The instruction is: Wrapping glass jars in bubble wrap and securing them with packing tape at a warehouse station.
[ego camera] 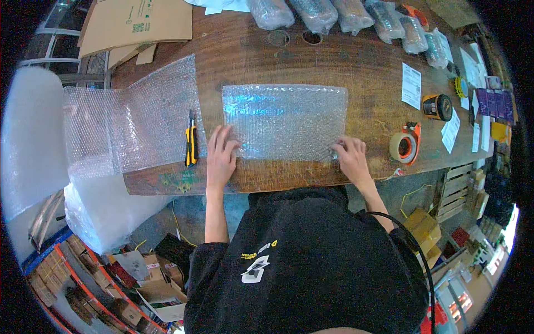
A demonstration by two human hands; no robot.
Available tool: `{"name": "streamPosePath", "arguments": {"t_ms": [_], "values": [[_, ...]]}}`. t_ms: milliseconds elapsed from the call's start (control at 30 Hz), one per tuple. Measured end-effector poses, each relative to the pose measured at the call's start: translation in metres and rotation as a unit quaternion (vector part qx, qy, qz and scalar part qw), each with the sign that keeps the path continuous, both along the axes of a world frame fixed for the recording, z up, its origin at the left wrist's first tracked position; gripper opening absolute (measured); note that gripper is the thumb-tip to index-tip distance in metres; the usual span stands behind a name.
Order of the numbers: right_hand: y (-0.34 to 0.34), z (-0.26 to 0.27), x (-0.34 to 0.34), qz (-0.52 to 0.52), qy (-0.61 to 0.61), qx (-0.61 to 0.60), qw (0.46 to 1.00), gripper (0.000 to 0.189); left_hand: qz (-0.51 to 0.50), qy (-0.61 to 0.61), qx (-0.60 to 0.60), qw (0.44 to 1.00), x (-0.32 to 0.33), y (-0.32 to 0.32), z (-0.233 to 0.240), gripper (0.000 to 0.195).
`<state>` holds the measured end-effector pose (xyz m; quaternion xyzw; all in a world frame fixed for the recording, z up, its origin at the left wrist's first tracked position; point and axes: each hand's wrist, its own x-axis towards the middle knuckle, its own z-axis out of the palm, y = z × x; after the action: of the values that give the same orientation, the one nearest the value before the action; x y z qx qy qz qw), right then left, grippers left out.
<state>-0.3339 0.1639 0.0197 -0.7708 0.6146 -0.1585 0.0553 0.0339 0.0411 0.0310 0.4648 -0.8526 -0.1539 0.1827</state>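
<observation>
A rectangular piece of bubble wrap point(285, 121) lies flat on the wooden table point(263, 177) in front of me. My left hand point(221, 154) is at its lower left corner, fingers bent, with the thumb and a fingertip at the edge. At the lower right corner, my right hand point(351, 156) has its thumb and fingers together on the edge of the sheet. A yellow and black utility knife point(191, 146) rests left of my left hand, on the end of a longer bubble wrap sheet point(156, 117). To the right stands an orange tape dispenser with a tape roll point(404, 146).
Several bubble-wrapped bundles point(315, 14) line the far edge. Flattened cardboard point(142, 21) lies at the back left. Large bubble wrap rolls point(33, 137) stand beyond the left edge. Toward the right are a black jar point(438, 107), printed papers point(411, 85) and a yellow tape roll point(460, 87).
</observation>
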Motion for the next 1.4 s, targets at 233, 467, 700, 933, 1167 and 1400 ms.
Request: {"name": "streamPosePath", "arguments": {"t_ms": [233, 467, 700, 933, 1167, 1400], "values": [[-0.069, 0.042, 0.040, 0.021, -0.112, 0.012, 0.993, 0.047, -0.087, 0.030, 0.032, 0.995, -0.078, -0.013, 0.020, 0.041], [-0.125, -0.031, 0.016, -0.081, 0.043, -0.014, 0.996, 0.056, 0.057, -0.099, -0.041, 0.993, -0.105, -0.070, -0.038, 0.065], [-0.069, 0.035, -0.122, -0.419, -0.029, -0.194, 0.886, 0.073, 0.212, -0.030, 0.009, 0.977, -0.060, -0.053, -0.022, 0.070], [-0.009, -0.024, -0.315, -0.596, -0.253, -0.190, 0.738, 0.101, 0.306, -0.080, 0.060, 0.947, -0.083, -0.025, -0.011, 0.069], [-0.019, -0.029, -0.366, -0.503, -0.298, -0.255, 0.770, 0.069, 0.314, 0.057, 0.259, 0.911, -0.082, -0.036, -0.012, 0.042], [-0.058, 0.023, -0.234, -0.335, -0.744, -0.114, 0.566, 0.060, 0.243, 0.063, 0.080, 0.965, -0.098, -0.017, -0.009, 0.029]]}}
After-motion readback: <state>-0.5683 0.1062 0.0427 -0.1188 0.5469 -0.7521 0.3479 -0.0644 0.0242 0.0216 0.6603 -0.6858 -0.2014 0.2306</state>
